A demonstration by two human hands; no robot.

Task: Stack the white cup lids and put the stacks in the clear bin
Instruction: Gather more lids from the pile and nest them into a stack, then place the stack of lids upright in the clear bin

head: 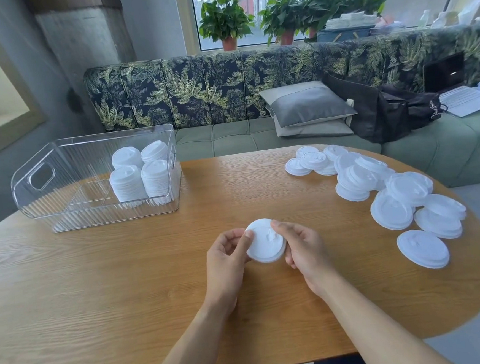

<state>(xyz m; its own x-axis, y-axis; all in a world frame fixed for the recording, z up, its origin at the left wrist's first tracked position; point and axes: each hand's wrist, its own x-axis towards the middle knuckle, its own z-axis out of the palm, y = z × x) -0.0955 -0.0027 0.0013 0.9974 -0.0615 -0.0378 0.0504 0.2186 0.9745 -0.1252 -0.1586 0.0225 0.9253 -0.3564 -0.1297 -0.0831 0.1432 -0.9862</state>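
The left hand and right hand pinch a round white plastic cup lid by its rim over the near middle of the oval wood-grain bench. A stack seems barely begun. The next move calls for another from the thin, ridged loose lids along the right edge. Four finished stacks stand in the ribbed clear plastic bin at the far left edge.

You hold a white lid between both hands over the desk, to the right of the clear bin and nearer you. Your left hand pinches its left edge and your right hand grips its right edge. Four lid stacks stand in the bin's right end. Loose lids lie scattered well to the bin's right.
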